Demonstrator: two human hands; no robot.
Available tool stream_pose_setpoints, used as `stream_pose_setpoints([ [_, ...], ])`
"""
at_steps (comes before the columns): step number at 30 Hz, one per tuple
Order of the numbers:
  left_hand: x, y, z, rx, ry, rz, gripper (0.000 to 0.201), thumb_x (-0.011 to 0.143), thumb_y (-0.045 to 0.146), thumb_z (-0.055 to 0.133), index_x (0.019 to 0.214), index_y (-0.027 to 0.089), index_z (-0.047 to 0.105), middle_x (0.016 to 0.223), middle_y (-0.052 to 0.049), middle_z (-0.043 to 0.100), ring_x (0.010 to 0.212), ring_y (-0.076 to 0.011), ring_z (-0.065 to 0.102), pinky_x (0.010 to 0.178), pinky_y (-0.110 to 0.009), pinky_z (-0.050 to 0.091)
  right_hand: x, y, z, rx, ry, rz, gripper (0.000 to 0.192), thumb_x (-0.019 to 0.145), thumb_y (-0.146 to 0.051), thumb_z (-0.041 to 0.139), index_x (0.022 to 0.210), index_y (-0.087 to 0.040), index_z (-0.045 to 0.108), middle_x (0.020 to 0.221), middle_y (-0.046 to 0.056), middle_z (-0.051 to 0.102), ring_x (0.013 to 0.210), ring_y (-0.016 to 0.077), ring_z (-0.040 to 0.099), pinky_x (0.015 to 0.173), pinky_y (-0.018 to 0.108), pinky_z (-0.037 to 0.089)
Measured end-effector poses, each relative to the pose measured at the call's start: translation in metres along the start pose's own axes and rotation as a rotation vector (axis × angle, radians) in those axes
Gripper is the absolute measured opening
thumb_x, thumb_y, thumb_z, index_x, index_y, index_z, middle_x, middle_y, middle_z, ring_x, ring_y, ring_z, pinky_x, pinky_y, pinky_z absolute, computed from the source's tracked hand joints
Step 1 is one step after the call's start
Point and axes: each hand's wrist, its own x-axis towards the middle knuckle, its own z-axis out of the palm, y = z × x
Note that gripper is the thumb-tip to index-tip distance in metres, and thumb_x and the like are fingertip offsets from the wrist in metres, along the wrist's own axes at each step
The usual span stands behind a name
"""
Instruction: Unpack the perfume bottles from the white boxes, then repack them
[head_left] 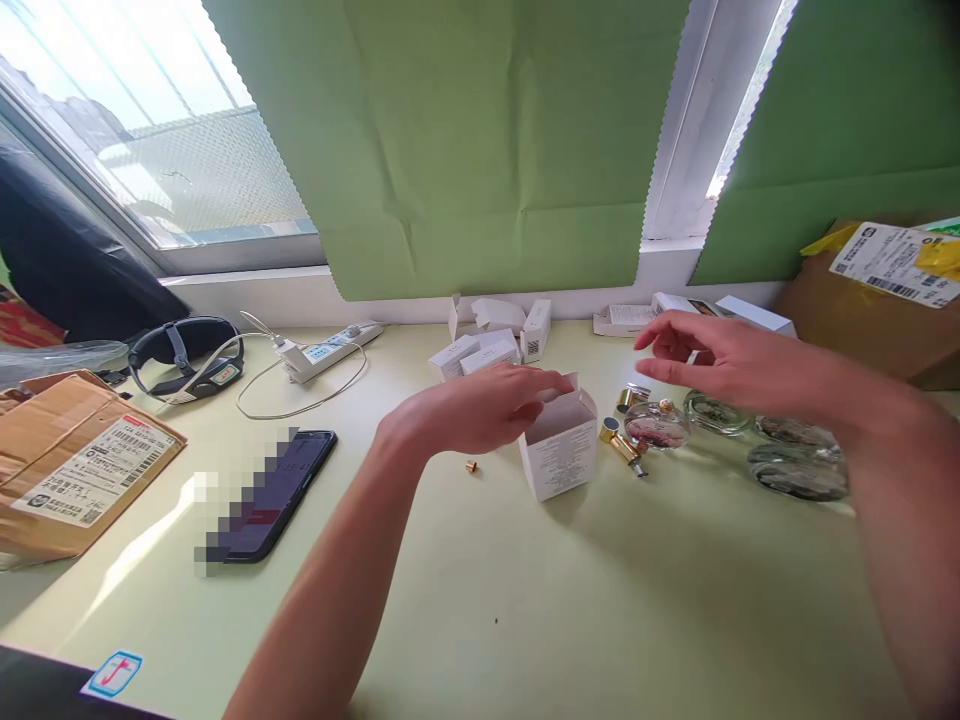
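My left hand (491,405) is at the left side of a small white box (566,455), which has its top open. The index finger reaches across the box's opening, and the other fingers are curled against its edge. To the right, my right hand (705,350) is held in the air with fingers bent and apart, holding nothing. Below it are a round glass perfume bottle (656,430), another glass bottle (716,412) and a gold spray top (622,445). A gold cap (634,397) lies just behind. One tiny gold ring-like piece (471,467) rests left of the box.
Several small white boxes (480,352) lie along the wall. More clear bottles (799,470) are by my right forearm. A phone (281,495), a brown parcel (82,465), a power strip (330,350) and a black headband (187,355) occupy the left. A large carton (862,310) stands back right.
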Motion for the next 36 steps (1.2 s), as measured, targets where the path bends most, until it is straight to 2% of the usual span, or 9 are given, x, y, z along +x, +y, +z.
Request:
stream_pose_setpoints([
  [3, 0.001, -0.003, 0.001, 0.044, 0.019, -0.021, 0.046, 0.096, 0.021, 0.038, 0.14, 0.033, 0.044, 0.113, -0.003, 0.064, 0.1, -0.0182, 0.055, 0.073, -0.026, 0.039, 0.006, 0.028, -0.008, -0.054, -0.051, 0.119, 0.048, 0.09, -0.062, 0.044, 0.125, -0.031, 0.05, 0.114, 0.008, 0.063, 0.099, 0.0256, 0.059, 0.078, 0.034, 0.045],
  [7, -0.001, -0.007, -0.002, 0.039, 0.047, 0.001, 0.043, 0.096, 0.02, 0.038, 0.136, 0.034, 0.048, 0.114, -0.001, 0.064, 0.097, -0.0163, 0.056, 0.075, -0.025, 0.039, 0.008, 0.051, -0.009, -0.076, -0.23, 0.167, 0.055, 0.09, -0.063, 0.043, 0.135, -0.031, 0.043, 0.127, 0.01, 0.061, 0.109, 0.0289, 0.059, 0.088, 0.038, 0.045],
  [13, -0.001, -0.015, -0.002, 0.028, 0.072, 0.05, 0.037, 0.097, 0.023, 0.038, 0.131, 0.03, 0.051, 0.131, -0.001, 0.056, 0.117, -0.0172, 0.05, 0.092, -0.028, 0.039, 0.012, 0.058, 0.004, -0.026, -0.402, 0.165, 0.087, 0.071, -0.06, 0.07, 0.145, -0.032, 0.033, 0.138, 0.012, 0.055, 0.121, 0.0327, 0.054, 0.095, 0.04, 0.042],
  [15, 0.0, -0.016, -0.003, 0.025, 0.092, 0.048, 0.036, 0.097, 0.024, 0.039, 0.131, 0.03, 0.051, 0.134, -0.001, 0.054, 0.121, -0.0173, 0.048, 0.098, -0.03, 0.038, 0.017, 0.062, 0.009, -0.03, -0.426, 0.146, 0.089, 0.069, -0.056, 0.073, 0.146, -0.031, 0.033, 0.136, 0.013, 0.056, 0.122, 0.0329, 0.054, 0.097, 0.042, 0.041],
  [22, -0.004, -0.006, -0.005, 0.032, 0.182, 0.063, 0.032, 0.098, 0.024, 0.038, 0.127, 0.026, 0.052, 0.129, -0.004, 0.054, 0.117, -0.0179, 0.051, 0.099, -0.033, 0.04, 0.024, 0.069, 0.015, -0.046, -0.386, 0.105, 0.075, 0.07, -0.047, 0.07, 0.138, -0.03, 0.045, 0.126, 0.012, 0.062, 0.113, 0.0324, 0.058, 0.092, 0.041, 0.042],
  [27, 0.0, 0.023, 0.002, 0.055, 0.308, 0.152, 0.033, 0.098, 0.017, 0.038, 0.128, 0.024, 0.05, 0.13, -0.006, 0.052, 0.12, -0.0199, 0.05, 0.099, -0.035, 0.04, 0.024, 0.066, 0.014, -0.038, -0.316, 0.081, 0.07, 0.073, -0.046, 0.068, 0.137, -0.026, 0.046, 0.124, 0.013, 0.064, 0.116, 0.0314, 0.058, 0.09, 0.037, 0.043],
  [30, 0.009, 0.041, 0.009, 0.054, 0.309, 0.222, 0.034, 0.097, 0.017, 0.037, 0.129, 0.022, 0.048, 0.126, -0.009, 0.054, 0.115, -0.0206, 0.053, 0.094, -0.034, 0.044, 0.023, 0.064, 0.013, -0.026, -0.31, 0.058, 0.066, 0.078, -0.046, 0.063, 0.138, -0.025, 0.044, 0.122, 0.012, 0.066, 0.113, 0.0298, 0.06, 0.09, 0.036, 0.044],
  [33, 0.024, 0.051, 0.026, 0.057, 0.236, 0.297, 0.033, 0.098, 0.017, 0.034, 0.128, 0.019, 0.049, 0.116, -0.009, 0.059, 0.102, -0.0199, 0.059, 0.083, -0.033, 0.048, 0.02, 0.064, 0.008, -0.005, -0.305, 0.05, 0.063, 0.081, -0.046, 0.06, 0.138, -0.024, 0.043, 0.123, 0.013, 0.066, 0.111, 0.03, 0.061, 0.092, 0.036, 0.044],
  [36, 0.046, 0.051, 0.059, 0.147, 0.178, 0.345, 0.032, 0.095, 0.013, 0.037, 0.123, 0.015, 0.051, 0.107, -0.011, 0.063, 0.098, -0.0217, 0.061, 0.083, -0.035, 0.049, 0.014, 0.07, -0.003, -0.01, -0.262, 0.071, 0.065, 0.083, -0.051, 0.059, 0.14, -0.026, 0.042, 0.128, 0.013, 0.063, 0.117, 0.0321, 0.058, 0.095, 0.038, 0.043],
])
